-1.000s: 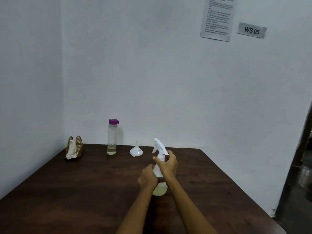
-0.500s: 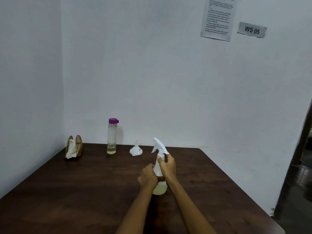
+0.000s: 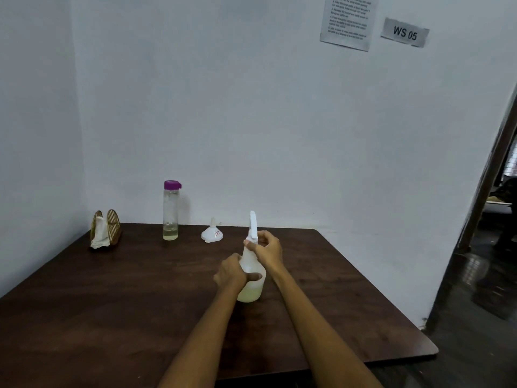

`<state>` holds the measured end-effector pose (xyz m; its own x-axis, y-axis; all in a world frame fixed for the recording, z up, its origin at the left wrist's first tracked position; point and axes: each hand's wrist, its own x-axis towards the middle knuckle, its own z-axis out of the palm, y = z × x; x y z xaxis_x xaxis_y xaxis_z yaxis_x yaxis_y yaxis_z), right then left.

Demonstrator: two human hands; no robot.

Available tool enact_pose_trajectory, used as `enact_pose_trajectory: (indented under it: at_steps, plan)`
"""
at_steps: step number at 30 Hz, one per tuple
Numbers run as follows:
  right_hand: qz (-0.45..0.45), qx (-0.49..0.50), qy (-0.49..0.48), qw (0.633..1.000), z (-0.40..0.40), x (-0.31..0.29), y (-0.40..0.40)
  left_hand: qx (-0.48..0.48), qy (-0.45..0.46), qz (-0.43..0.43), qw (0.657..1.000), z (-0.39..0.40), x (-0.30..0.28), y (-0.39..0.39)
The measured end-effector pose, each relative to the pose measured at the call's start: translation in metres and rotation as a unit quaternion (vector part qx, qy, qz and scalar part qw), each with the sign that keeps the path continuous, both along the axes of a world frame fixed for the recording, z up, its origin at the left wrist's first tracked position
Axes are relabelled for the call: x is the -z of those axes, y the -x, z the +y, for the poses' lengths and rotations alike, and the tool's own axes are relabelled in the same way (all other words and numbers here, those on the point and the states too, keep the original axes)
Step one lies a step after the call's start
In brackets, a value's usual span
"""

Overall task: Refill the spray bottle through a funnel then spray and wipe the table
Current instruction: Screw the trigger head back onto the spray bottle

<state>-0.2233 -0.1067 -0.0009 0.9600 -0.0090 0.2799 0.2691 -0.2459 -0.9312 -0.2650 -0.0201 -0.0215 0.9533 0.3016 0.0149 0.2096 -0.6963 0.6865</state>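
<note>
A white spray bottle (image 3: pixel 252 289) with pale yellow liquid at its bottom stands upright in the middle of the dark wooden table (image 3: pixel 112 298). My left hand (image 3: pixel 232 273) grips its body from the left. My right hand (image 3: pixel 267 249) holds the neck just under the white trigger head (image 3: pixel 252 224), fingers curled round it. A small white funnel (image 3: pixel 212 234) lies mouth down behind the bottle. A tall clear bottle (image 3: pixel 170 210) with a purple cap and a little liquid stands at the back.
A wicker napkin holder (image 3: pixel 105 229) with white napkins sits at the table's back left corner. White walls close the left and back sides. The table's right edge (image 3: pixel 391 303) drops to a dark floor and a doorway.
The trigger head has turned, from pointing left to facing nearly edge-on. My right hand has shifted round the neck. The left hand keeps its hold on the body.
</note>
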Motion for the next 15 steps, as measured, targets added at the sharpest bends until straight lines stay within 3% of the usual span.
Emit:
enact_pose_trajectory:
  at_steps: [4,15]
  plan:
    - [0.016,-0.047,-0.037,0.998,0.002,-0.002,0.000,-0.004,-0.001,-0.007,1.000,0.000,0.001,-0.001]
    - [0.004,0.069,-0.025,0.997,0.016,0.002,0.004,-0.007,-0.009,-0.011,1.000,-0.001,0.002,-0.002]
